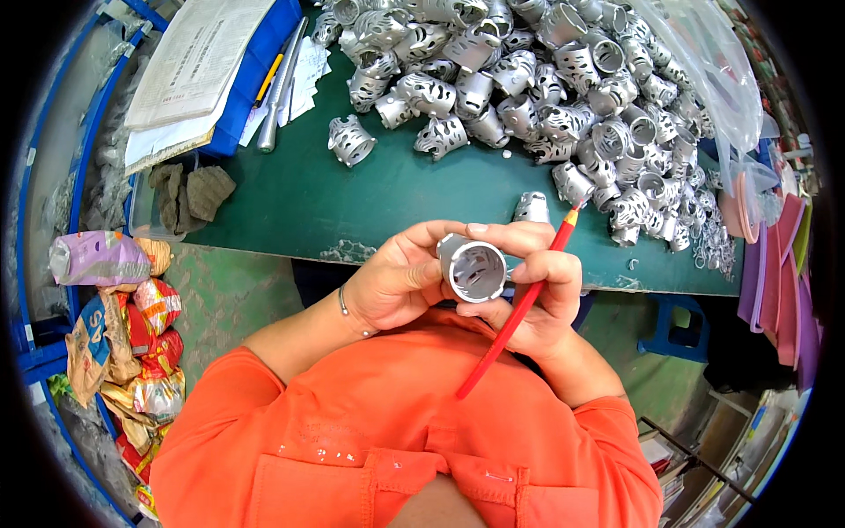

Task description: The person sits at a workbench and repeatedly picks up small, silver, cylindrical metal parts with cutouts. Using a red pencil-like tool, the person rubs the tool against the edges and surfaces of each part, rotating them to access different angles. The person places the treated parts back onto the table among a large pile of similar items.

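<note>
Over the bench's near edge, both my hands are on one silver metal sleeve [451, 264], a short round piece with irregular cut-outs. Its open end is tilted up toward me, and the holes show inside. My left hand [392, 283] wraps its left side between thumb and fingers. On its right side, fingers of my right hand [547, 304] touch the rim. That hand also grips a slim red pencil-like tool [515, 327], slanted with its pale tip up and away from me; the tip is too small to make out. Just beyond my fingers stands another silver sleeve [532, 208].
A large heap of similar sleeves [528, 84] covers the far right of the green bench [282, 198], with clear plastic [726, 79] beside it. At the left lie a blue tray [255, 75] with papers, a metal rod tool [273, 110] and grey cloths [207, 192]. A blue stool [673, 330] stands below.
</note>
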`<move>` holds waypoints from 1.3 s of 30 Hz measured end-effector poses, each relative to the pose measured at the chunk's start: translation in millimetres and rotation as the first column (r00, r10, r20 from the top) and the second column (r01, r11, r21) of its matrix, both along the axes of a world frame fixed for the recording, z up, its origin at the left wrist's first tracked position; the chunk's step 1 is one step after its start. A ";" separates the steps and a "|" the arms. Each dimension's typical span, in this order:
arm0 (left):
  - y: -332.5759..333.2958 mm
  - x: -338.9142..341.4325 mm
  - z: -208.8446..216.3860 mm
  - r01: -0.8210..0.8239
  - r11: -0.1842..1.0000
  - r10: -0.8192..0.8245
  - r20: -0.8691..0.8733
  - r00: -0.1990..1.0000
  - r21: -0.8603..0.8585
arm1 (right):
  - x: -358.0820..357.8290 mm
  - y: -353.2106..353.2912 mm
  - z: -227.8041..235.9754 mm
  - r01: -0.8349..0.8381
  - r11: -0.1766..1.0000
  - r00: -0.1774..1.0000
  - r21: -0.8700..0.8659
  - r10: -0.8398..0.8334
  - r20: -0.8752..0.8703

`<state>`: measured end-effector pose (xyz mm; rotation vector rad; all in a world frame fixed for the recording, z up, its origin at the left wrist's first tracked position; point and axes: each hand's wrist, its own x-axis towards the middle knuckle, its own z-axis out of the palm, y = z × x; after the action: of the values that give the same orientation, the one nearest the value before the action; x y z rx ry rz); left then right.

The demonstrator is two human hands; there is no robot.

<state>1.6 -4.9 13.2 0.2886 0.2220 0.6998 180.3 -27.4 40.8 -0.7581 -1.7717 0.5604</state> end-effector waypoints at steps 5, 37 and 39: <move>1.1 -1.9 -4.2 -0.088 0.973 0.099 -0.039 0.994 0.211 | -0.9 -1.4 1.6 -0.017 1.000 0.997 0.019 0.018 -0.077; 5.5 -3.3 7.2 -0.024 0.995 0.026 -0.016 1.000 0.094 | -4.3 2.8 7.8 0.112 0.985 0.994 0.130 -0.109 -0.028; 5.9 -2.9 6.4 -0.030 0.995 0.031 -0.011 0.999 0.093 | -4.2 2.6 4.5 0.106 0.984 0.994 0.140 -0.103 -0.031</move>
<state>-1.3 1.0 19.7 0.3792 0.2068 0.7400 176.1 -24.8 45.3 -0.7382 -1.7192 0.3682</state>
